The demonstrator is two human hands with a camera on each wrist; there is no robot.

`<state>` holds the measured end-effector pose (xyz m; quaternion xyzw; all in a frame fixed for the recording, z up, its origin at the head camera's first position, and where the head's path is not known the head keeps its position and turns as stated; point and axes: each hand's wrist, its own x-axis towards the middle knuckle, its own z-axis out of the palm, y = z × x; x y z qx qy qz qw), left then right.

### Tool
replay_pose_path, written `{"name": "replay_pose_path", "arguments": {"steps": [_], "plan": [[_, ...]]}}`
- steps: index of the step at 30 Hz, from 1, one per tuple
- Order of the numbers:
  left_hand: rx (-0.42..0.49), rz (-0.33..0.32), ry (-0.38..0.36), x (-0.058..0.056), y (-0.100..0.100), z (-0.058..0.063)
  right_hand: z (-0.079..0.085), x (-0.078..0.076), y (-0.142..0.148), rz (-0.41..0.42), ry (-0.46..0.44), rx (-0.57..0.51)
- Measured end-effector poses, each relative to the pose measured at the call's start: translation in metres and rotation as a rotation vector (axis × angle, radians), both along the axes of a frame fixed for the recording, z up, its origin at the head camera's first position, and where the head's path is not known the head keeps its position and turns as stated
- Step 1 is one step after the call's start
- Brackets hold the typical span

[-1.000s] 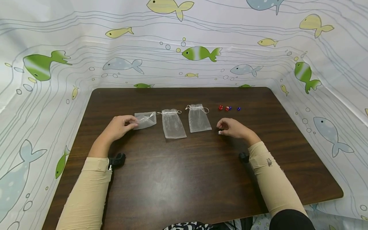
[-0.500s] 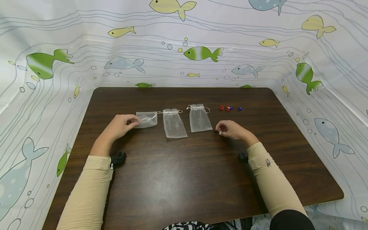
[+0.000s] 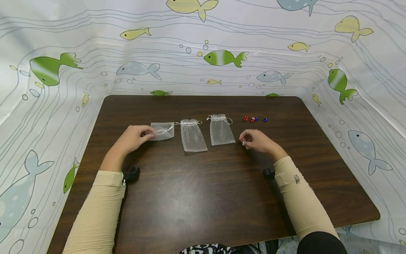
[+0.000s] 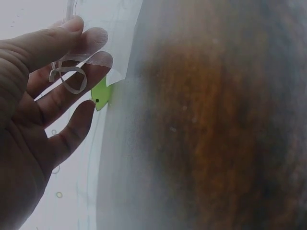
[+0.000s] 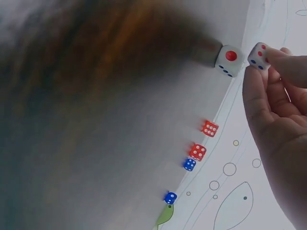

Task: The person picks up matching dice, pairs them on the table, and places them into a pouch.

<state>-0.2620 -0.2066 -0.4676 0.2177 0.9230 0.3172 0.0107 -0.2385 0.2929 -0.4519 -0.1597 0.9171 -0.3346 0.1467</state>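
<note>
At the left, my left hand (image 3: 134,137) pinches the near end of a sheer white drawstring pouch (image 3: 164,132) between thumb and fingers. A loop of its white cord (image 4: 74,80) hangs by the fingers in the left wrist view. On the right, my right hand (image 3: 260,141) pinches a white die (image 5: 259,56) with red and blue pips between thumb and fingertips. Close beside it, a second white die (image 5: 230,61) rests on the table, its single large red pip facing the wrist camera. Two more sheer pouches, a middle one (image 3: 193,137) and a right one (image 3: 222,130), lie flat between my hands.
Beyond my right hand lie two red dice, one red die (image 5: 209,128) apart and another red die (image 5: 197,152) touching a blue die (image 5: 190,165). A second blue die (image 5: 170,197) lies farther off. The brown table (image 3: 190,197) meets a fish-print curtain (image 3: 177,77) behind.
My right hand has shifted slightly, and two white dice now show at its fingertips where one showed before. My left hand keeps its pinch on the pouch. The head view has drifted slightly.
</note>
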Motion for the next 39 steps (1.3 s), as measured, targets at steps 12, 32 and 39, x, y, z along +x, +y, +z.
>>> {"name": "replay_pose_path", "arguments": {"steps": [12, 32, 39], "plan": [[0.011, -0.006, 0.004, 0.0, 0.002, 0.002, 0.01, -0.003, -0.001, -0.026, 0.095, -0.045], [0.009, -0.008, -0.007, 0.0, 0.0, -0.002, 0.02, -0.012, -0.039, -0.007, 0.143, -0.198], [0.013, -0.016, -0.006, 0.001, 0.0, -0.001, 0.021, -0.024, -0.072, 0.058, 0.152, -0.216]]}}
